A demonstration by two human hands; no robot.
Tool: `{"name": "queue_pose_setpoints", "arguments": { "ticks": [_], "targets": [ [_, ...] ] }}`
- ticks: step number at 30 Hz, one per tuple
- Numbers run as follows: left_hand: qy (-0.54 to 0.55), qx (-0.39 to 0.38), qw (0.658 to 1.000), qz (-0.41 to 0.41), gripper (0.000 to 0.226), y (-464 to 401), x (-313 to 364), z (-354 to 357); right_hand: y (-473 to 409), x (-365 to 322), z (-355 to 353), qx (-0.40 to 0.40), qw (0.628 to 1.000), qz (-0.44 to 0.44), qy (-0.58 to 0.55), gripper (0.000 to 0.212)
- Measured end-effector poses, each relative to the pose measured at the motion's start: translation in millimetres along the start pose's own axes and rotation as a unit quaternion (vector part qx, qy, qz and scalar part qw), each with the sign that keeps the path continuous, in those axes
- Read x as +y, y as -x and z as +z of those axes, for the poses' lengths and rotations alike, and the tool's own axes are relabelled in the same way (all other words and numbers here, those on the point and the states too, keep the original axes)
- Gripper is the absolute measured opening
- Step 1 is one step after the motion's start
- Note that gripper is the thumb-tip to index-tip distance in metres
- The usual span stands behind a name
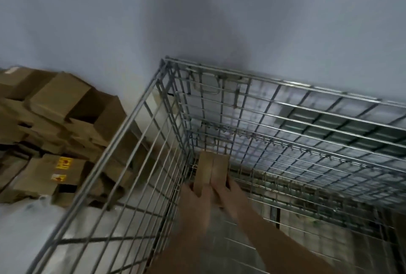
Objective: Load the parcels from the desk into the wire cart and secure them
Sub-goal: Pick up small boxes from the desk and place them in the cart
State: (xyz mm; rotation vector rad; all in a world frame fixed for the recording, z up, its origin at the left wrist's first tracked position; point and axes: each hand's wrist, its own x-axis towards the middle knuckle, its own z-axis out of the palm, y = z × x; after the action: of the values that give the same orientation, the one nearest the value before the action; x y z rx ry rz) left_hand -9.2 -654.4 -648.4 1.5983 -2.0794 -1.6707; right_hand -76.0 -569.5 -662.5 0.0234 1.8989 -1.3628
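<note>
Two small brown cardboard parcels stand side by side, deep inside the wire cart (131,133) near its far left corner. My left hand (196,196) grips the left parcel (205,169) at its near end. My right hand (228,192) grips the right parcel (219,169) the same way. Both forearms reach down into the cart from the lower edge of the view. The frame is blurred by motion.
A heap of brown cardboard boxes (55,133) lies on the floor left of the cart, against a pale wall (197,10). The cart's far wire side (307,119) stands close to the wall. The cart's floor (307,218) shows to the right of my arms.
</note>
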Motion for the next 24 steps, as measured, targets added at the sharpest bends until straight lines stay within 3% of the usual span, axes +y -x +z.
{"name": "queue_pose_setpoints", "arguments": {
  "ticks": [7,13,16,19,24],
  "targets": [
    [-0.025,0.023,0.999,0.028,0.042,-74.3,-40.1,38.5,-95.1,45.4,19.6,-0.015,1.0,0.021,-0.012,0.028],
    [-0.002,0.081,0.995,-0.065,0.045,-111.3,-64.9,52.7,-136.1,71.4,39.7,-0.037,0.997,-0.003,0.072,0.06],
    [0.066,0.123,0.984,-0.113,0.054,-118.6,-66.8,62.2,-135.0,82.2,52.2,-0.015,0.999,-0.021,0.028,0.066],
    [0.107,0.165,0.954,-0.226,0.071,-121.0,-62.9,70.3,-129.9,88.2,57.9,-0.016,1.0,-0.017,-0.003,0.077],
    [0.169,0.094,0.958,-0.211,0.055,-118.5,-77.0,59.6,-115.6,73.6,45.8,-0.034,0.999,0.006,0.033,0.086]
  ]
}}
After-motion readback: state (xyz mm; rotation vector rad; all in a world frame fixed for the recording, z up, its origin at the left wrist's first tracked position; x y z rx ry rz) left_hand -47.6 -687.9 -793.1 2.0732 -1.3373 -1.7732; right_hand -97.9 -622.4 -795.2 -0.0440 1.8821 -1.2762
